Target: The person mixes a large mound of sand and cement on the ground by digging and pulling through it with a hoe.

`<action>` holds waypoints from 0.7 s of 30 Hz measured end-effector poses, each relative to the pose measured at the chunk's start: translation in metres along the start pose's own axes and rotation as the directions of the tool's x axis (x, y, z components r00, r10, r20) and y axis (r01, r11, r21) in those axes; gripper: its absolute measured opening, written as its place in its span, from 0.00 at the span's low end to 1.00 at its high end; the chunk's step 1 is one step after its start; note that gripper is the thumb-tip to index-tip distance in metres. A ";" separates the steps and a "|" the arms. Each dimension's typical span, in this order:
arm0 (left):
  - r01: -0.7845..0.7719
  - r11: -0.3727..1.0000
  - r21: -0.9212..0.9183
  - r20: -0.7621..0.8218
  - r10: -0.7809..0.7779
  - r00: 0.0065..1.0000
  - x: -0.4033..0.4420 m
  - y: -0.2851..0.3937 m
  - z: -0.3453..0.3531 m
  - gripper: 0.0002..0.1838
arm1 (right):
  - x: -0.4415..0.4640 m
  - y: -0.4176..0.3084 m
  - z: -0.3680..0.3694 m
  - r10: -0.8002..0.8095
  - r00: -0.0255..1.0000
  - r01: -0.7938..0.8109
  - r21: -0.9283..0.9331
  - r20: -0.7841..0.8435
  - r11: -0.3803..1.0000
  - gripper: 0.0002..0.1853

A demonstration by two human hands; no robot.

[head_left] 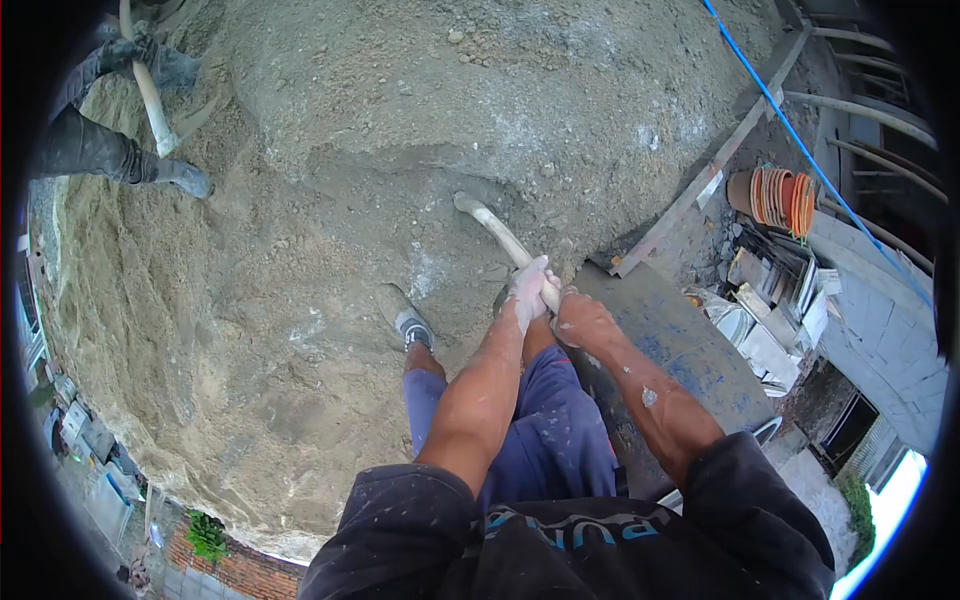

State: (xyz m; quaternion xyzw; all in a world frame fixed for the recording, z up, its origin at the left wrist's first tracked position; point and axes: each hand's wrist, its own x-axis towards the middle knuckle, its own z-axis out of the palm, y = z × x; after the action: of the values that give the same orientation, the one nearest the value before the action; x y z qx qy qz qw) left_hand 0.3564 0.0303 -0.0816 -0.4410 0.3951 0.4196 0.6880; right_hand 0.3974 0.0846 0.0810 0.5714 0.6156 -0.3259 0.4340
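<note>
Both of my hands grip the pale wooden handle of a hoe. My left hand is closed around it in front. Close behind, near my body, my right hand is closed on the same handle. The far end of the handle meets a hollow in the grey sand heap; the blade is hidden there or too much like the sand to make out. Pale dust coats my hands and forearms. One of my feet is planted in the sand left of the handle.
A co-worker's legs and another hoe are at the upper left. On my right lie a dark sheet, a beam, stacked orange buckets and broken tiles. A blue hose crosses the upper right.
</note>
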 end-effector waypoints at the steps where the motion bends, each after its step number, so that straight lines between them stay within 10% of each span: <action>1: 0.004 1.000 -0.019 0.062 -0.003 0.998 0.000 0.018 -0.003 0.08 | 0.001 -0.011 -0.007 -0.046 0.998 0.047 -0.024 0.034 0.999 0.19; 12: -0.322 0.918 -0.229 -0.083 0.311 0.947 -0.034 0.040 0.083 0.26 | -0.058 0.151 -0.245 -0.408 0.910 0.406 -0.356 0.074 0.842 0.14; 21: -0.106 0.971 -0.215 0.318 0.172 0.932 -0.042 -0.100 0.265 0.15 | -0.062 0.413 -0.314 -0.209 0.797 -0.115 -0.482 -0.567 0.868 0.15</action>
State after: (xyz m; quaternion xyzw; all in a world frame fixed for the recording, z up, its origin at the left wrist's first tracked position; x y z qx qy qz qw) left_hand 0.4806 0.2435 0.0635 -0.3993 0.2599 0.5728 0.6670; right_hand 0.7522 0.3958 0.3057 0.4984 0.7977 0.0298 0.3381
